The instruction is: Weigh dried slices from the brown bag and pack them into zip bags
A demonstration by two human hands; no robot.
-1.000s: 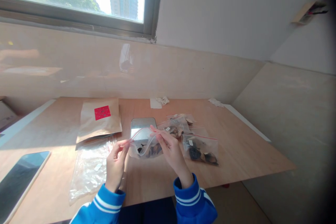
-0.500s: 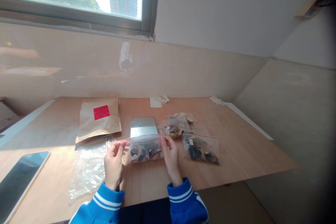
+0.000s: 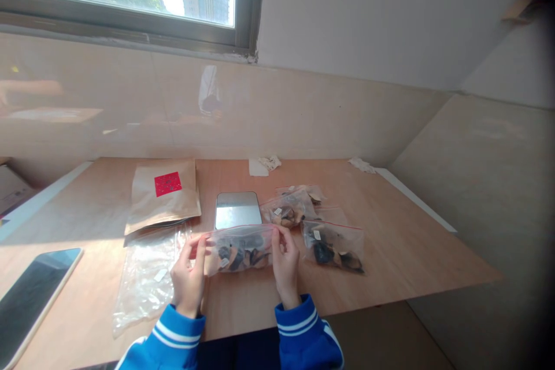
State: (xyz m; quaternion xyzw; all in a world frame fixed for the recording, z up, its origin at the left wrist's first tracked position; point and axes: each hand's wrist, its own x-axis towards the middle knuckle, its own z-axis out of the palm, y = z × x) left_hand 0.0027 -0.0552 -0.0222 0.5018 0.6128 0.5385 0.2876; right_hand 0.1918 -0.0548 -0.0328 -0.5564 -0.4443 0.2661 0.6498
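While hands (image 3: 187,283) grip, zip bag (image 3: 240,250), roughly crosswise

We wear a bright blue jacket (image 3: 167,350) with a smooth, slightly glossy finish. Our left sleeve (image 3: 180,326) and right sleeve (image 3: 295,324) each carry two narrow white stripes (image 3: 299,321) circling the forearm close to a plain blue cuff, and a further white stripe (image 3: 332,338) runs along the right sleeve. Dark clothing (image 3: 238,352) shows between the sleeves. Our left hand (image 3: 188,283) and right hand (image 3: 285,269) are bare.
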